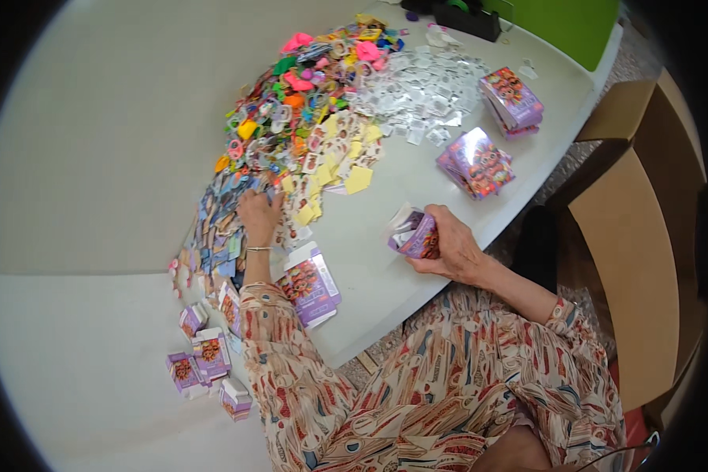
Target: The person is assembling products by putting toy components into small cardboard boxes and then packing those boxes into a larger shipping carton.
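My right hand (458, 250) is closed around a small purple printed box (425, 238), whose top stands open with white flaps and something pale inside. At the left, my left hand (259, 214) reaches into the pile's edge, where small bluish flat pieces (216, 224) meet colourful plastic trinkets (291, 98). Its fingers are bent down together; whatever is between them is hidden. Close by that hand lie yellow and white paper cards (322, 169). A flattened purple box (311, 287) rests beside my left forearm.
Small clear packets (421, 90) spread across the far table. Two stacks of flat purple boxes (478, 163) (513, 98) lie near the right edge. Several folded small boxes (211, 352) sit at lower left. A large open cardboard carton (629, 236) stands right of the table. A black tape dispenser (468, 22) is at the back.
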